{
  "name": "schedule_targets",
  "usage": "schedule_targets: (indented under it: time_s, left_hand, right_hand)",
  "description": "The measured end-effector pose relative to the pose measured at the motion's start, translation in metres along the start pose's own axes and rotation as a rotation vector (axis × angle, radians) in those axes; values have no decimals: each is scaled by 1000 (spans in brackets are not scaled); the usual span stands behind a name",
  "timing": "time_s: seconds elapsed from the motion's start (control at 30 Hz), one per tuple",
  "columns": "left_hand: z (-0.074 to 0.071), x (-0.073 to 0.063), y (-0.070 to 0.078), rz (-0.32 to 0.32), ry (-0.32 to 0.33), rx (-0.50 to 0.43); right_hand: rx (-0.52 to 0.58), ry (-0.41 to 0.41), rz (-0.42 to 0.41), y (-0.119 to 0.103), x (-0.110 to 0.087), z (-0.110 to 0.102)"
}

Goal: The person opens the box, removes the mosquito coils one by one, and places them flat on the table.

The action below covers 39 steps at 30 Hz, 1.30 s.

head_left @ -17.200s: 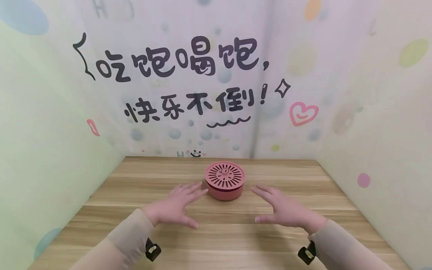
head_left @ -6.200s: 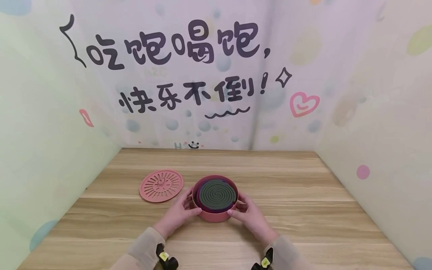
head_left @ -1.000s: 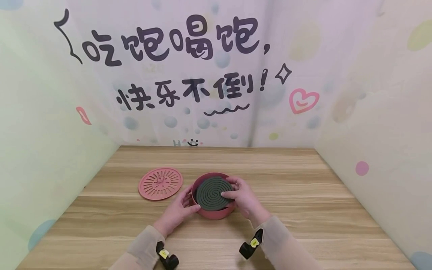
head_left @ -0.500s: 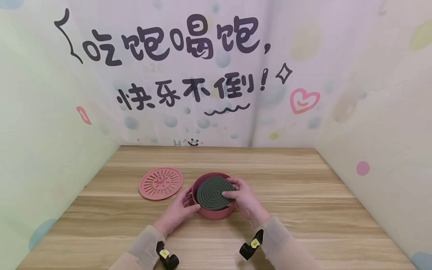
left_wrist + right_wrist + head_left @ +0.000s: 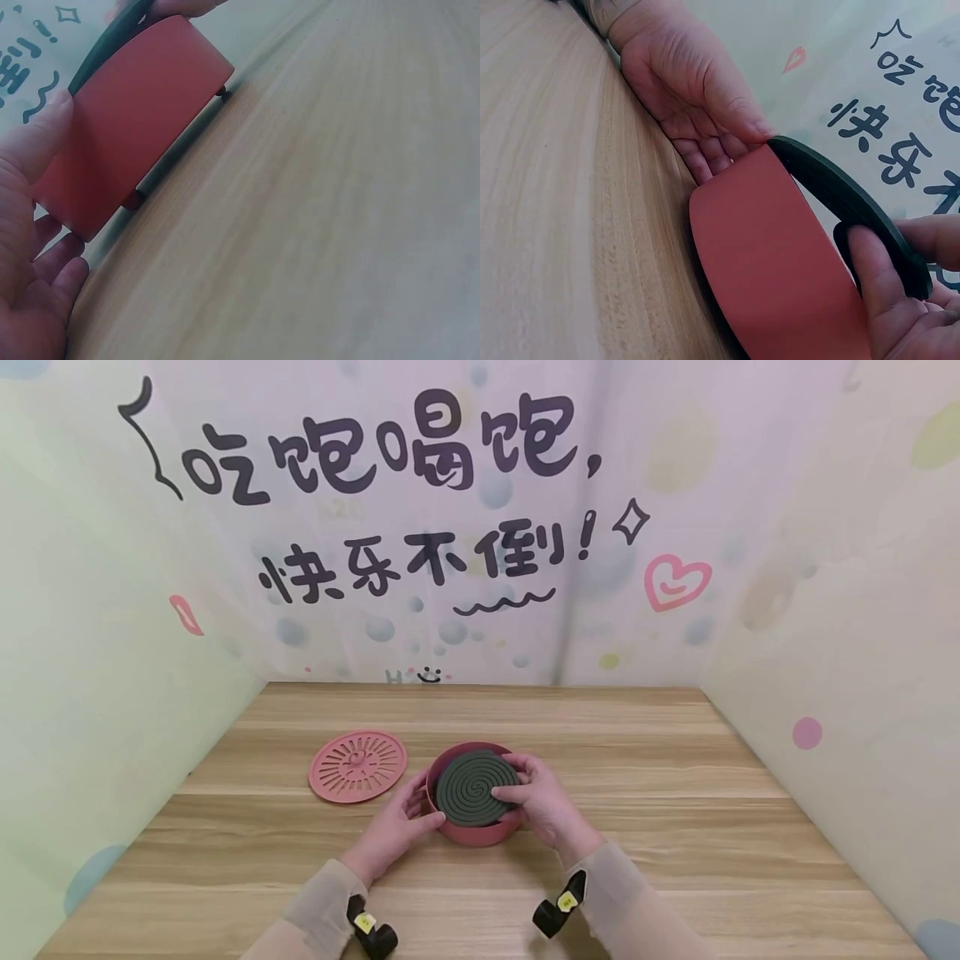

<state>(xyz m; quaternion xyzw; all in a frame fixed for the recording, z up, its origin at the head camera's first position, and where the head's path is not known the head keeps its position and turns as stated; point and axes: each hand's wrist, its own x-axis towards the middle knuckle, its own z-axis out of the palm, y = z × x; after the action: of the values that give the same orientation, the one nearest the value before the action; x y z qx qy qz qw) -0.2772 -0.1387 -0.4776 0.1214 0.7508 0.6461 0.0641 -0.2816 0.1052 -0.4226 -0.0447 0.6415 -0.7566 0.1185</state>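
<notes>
A round pink mosquito coil box (image 5: 476, 836) stands on the table with its top off. My left hand (image 5: 392, 828) grips its left side, thumb at the rim and fingers low against the wall. A dark green mosquito coil (image 5: 468, 787) lies tilted across the opening. My right hand (image 5: 553, 808) pinches the coil's right edge, thumb on top. In the right wrist view, that edge of the coil (image 5: 847, 187) is raised above the box wall (image 5: 772, 247), while its far edge meets the rim by the left thumb. The box's inside is mostly hidden beneath the coil.
The slotted pink lid (image 5: 357, 767) lies flat on the wooden table (image 5: 637, 760), left of the box. Small feet (image 5: 133, 200) show under the box in the left wrist view. Printed curtain walls (image 5: 420, 635) enclose the table at the back and sides.
Since the earliest frame, the lid has come off and now lies left of the box. My right hand has moved from the box's side to the coil and tilted it. The last second shows almost no motion.
</notes>
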Motion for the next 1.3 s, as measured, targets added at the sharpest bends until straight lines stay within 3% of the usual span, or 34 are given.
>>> schedule_targets:
  time_s: [0.4,0.67,0.97,1.3]
  left_hand:
    - [-3,-1,3,11,-10,-1]
    - [-5,-1,3,2,-21,-26]
    - [-5,-2,6,-4,-37,-32]
    - [-2,-5,8,-9,-22,-27]
  right_hand:
    - [67,43,-18,-4,0,1]
    - [124,88,-37,-13,5,-10]
    - [154,195,-53,-28,20,-36]
    - [215,319,-32,-34,42,-82]
